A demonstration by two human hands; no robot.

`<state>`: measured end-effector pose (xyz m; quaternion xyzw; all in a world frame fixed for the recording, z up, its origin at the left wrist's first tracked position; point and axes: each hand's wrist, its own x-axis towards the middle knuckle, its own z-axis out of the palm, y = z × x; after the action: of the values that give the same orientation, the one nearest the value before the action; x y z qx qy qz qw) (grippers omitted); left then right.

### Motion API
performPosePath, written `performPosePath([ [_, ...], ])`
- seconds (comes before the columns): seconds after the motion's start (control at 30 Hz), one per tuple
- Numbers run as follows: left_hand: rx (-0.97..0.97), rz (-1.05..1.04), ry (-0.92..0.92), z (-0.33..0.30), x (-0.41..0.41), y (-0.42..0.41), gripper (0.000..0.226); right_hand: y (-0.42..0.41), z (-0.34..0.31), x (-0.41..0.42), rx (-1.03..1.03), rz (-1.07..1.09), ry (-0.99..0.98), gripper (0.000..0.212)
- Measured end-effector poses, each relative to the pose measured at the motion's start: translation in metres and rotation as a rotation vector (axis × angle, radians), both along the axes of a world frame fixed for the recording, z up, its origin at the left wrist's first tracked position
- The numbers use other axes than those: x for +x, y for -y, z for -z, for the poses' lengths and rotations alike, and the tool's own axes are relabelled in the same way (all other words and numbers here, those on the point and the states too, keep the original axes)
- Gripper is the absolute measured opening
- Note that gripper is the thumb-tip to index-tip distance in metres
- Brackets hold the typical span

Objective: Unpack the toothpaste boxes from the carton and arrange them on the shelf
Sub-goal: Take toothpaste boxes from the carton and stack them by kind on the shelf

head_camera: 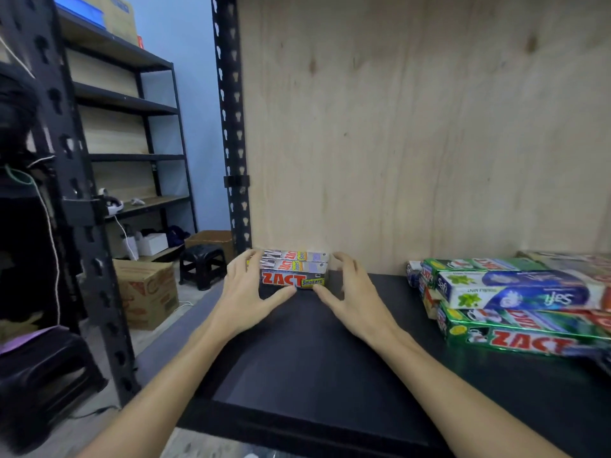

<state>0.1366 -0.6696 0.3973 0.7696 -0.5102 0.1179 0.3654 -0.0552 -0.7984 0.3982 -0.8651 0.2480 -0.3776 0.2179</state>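
Observation:
Three small grey and red Zact toothpaste boxes (293, 270) lie side by side at the back left of the black shelf board (314, 358), against the plywood back panel. My left hand (246, 292) cups their left end, thumb at the front. My right hand (350, 292) cups their right end, thumb touching the front edge. A cardboard carton (148, 292) stands on the floor to the left.
A pile of larger green Zact and white-blue toothpaste boxes (515, 302) lies at the right of the shelf. A black perforated upright (231, 127) borders the shelf on the left. A black stool (203, 264) and another rack (132, 110) stand beyond.

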Motion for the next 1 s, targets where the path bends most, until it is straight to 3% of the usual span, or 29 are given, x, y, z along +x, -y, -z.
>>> performPosePath([
  [0.1, -0.038, 0.078, 0.009, -0.001, -0.03, -0.009, 0.091, -0.018, 0.0, -0.026, -0.031, 0.018, 0.05, 0.068],
  [0.23, -0.141, 0.167, -0.159, -0.011, -0.078, -0.009, 0.069, -0.039, -0.006, -0.073, -0.069, 0.061, 0.158, 0.072],
  [0.47, -0.18, 0.296, -0.15, -0.031, -0.182, 0.043, 0.058, -0.027, -0.03, -0.172, -0.161, 0.234, 0.21, 0.065],
  [0.7, -0.121, 0.389, -0.076, -0.055, -0.27, 0.104, 0.05, 0.026, -0.048, -0.267, -0.271, 0.51, 0.109, 0.055],
  [1.0, -0.004, 0.387, 0.039, -0.059, -0.328, 0.18, 0.049, 0.101, -0.051, -0.352, -0.192, 0.772, -0.135, 0.058],
])
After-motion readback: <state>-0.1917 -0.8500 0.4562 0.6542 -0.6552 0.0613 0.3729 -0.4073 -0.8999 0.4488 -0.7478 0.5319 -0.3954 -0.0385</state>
